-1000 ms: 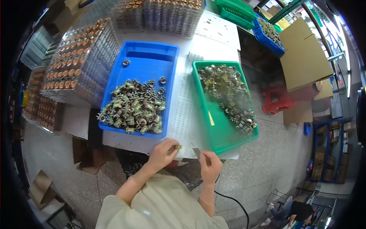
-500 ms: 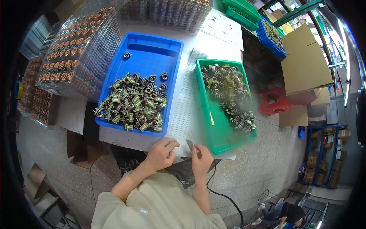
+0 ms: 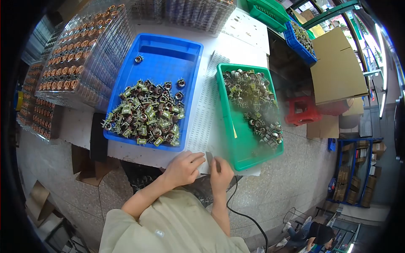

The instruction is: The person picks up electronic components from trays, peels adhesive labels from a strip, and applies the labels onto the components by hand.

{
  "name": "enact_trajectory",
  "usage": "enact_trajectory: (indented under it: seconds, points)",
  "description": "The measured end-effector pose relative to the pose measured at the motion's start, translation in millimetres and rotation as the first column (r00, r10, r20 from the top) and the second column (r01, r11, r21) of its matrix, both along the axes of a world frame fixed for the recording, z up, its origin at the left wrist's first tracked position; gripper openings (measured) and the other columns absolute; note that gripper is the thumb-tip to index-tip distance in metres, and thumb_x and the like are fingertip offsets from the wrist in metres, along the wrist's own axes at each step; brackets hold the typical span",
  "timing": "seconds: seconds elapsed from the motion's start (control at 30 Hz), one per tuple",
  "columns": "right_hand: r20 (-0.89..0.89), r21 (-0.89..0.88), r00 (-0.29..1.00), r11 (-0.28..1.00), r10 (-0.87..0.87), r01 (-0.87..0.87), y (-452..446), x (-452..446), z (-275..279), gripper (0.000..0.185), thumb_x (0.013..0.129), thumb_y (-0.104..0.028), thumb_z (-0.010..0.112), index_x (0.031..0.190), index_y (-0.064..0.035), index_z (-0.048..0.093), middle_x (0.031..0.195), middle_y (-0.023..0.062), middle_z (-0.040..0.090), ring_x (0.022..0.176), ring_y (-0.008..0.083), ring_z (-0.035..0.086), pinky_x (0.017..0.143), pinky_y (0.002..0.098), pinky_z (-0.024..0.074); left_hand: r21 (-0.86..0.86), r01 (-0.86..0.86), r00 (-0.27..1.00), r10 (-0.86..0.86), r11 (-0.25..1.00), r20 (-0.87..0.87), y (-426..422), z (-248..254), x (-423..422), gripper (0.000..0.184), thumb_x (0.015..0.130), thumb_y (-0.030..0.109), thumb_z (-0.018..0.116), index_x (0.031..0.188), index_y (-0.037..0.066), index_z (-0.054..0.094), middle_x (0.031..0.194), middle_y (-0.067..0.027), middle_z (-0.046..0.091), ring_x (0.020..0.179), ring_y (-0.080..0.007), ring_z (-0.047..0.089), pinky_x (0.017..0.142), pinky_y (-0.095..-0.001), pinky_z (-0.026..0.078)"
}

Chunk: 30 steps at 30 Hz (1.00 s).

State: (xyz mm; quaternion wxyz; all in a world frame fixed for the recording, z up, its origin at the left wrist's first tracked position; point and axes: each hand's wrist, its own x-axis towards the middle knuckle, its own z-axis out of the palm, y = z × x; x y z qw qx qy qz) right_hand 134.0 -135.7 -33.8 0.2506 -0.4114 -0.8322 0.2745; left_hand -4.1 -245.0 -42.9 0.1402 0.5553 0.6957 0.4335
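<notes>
My left hand [image 3: 182,169] is at the table's front edge, fingers curled together by the lower end of a white sheet [image 3: 200,120] printed with rows of small labels. What its fingertips hold, if anything, is hidden. Close by on the right, my right hand [image 3: 221,173] is closed on a thin, flat grey blade-like piece [image 3: 209,157] that points up. Beyond the left hand, a blue tray [image 3: 168,44] holds a heap of copper-wound toroid coils [image 3: 147,111], many with yellowish labels. A green tray [image 3: 244,135] with more coils stands beyond the right hand.
Clear plastic packs of copper coils [image 3: 67,63] are stacked at the left. A black cable [image 3: 249,217] runs down from near my right wrist. A red stool [image 3: 303,110] and cardboard [image 3: 337,67] stand at the right. Another person [image 3: 316,234] is at the lower right.
My left hand has moved slightly right and up, closer to the grey piece. My right hand has shifted a little left and up, still holding it. The trays look the same.
</notes>
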Motion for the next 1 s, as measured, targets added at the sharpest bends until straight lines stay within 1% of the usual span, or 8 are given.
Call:
enact_trajectory:
  seconds: [0.1,0.2,0.4,0.8,1.0]
  points:
    - [0.002,0.003,1.000,1.000,0.004,-0.004,0.9,1.0,-1.8,0.012,0.091,-0.011,0.071,0.099,-0.0017,0.072,0.091,0.0166,0.072,0.083,0.0341,0.071,0.073,0.0397,0.0546,-0.001,0.009,1.000,-0.009,1.000,-0.005,0.5,1.0,-0.5,0.038,0.073,0.003,0.061,0.110,0.004,0.069,0.121,-0.0110,0.067,0.095,-0.0308,0.063,0.087,-0.0420,0.053]
    - [-0.004,-0.060,1.000,0.998,-0.019,0.019,0.9,1.6,-0.2,0.012,0.091,-0.011,0.071,0.099,-0.0016,0.072,0.092,0.0166,0.072,0.084,0.0335,0.071,0.074,0.0389,0.0549,-0.003,0.016,1.000,-0.016,1.000,-0.006,1.1,1.3,-0.9,0.037,0.073,0.003,0.061,0.109,0.003,0.069,0.122,-0.0111,0.067,0.094,-0.0306,0.063,0.086,-0.0419,0.053]
    - [-0.022,-0.105,0.998,0.993,-0.054,0.051,1.4,1.8,-0.3,0.012,0.090,-0.010,0.072,0.099,-0.0013,0.072,0.093,0.0166,0.073,0.085,0.0326,0.072,0.076,0.0382,0.0552,0.005,0.018,1.000,-0.018,1.000,-0.017,0.7,-0.8,-0.8,0.036,0.073,0.003,0.061,0.108,0.003,0.069,0.122,-0.0110,0.068,0.092,-0.0306,0.063,0.085,-0.0420,0.053]
    - [-0.016,-0.079,0.999,0.996,-0.029,0.028,0.7,1.6,-1.9,0.012,0.090,-0.009,0.072,0.098,-0.0010,0.072,0.091,0.0165,0.073,0.083,0.0329,0.072,0.074,0.0383,0.0549,0.009,0.018,1.000,-0.018,1.000,-0.019,0.5,-1.4,-0.5,0.034,0.074,0.004,0.061,0.106,0.003,0.070,0.121,-0.0109,0.068,0.093,-0.0308,0.063,0.086,-0.0417,0.053]
    - [-0.007,-0.128,0.999,0.991,-0.033,0.032,1.2,2.9,-0.1,0.012,0.090,-0.009,0.072,0.099,-0.0009,0.072,0.091,0.0167,0.073,0.083,0.0321,0.072,0.074,0.0379,0.0549,0.004,0.026,0.999,-0.025,1.000,-0.021,0.4,-1.4,-1.5,0.033,0.074,0.004,0.060,0.106,0.003,0.069,0.122,-0.0109,0.068,0.093,-0.0306,0.063,0.086,-0.0416,0.053]
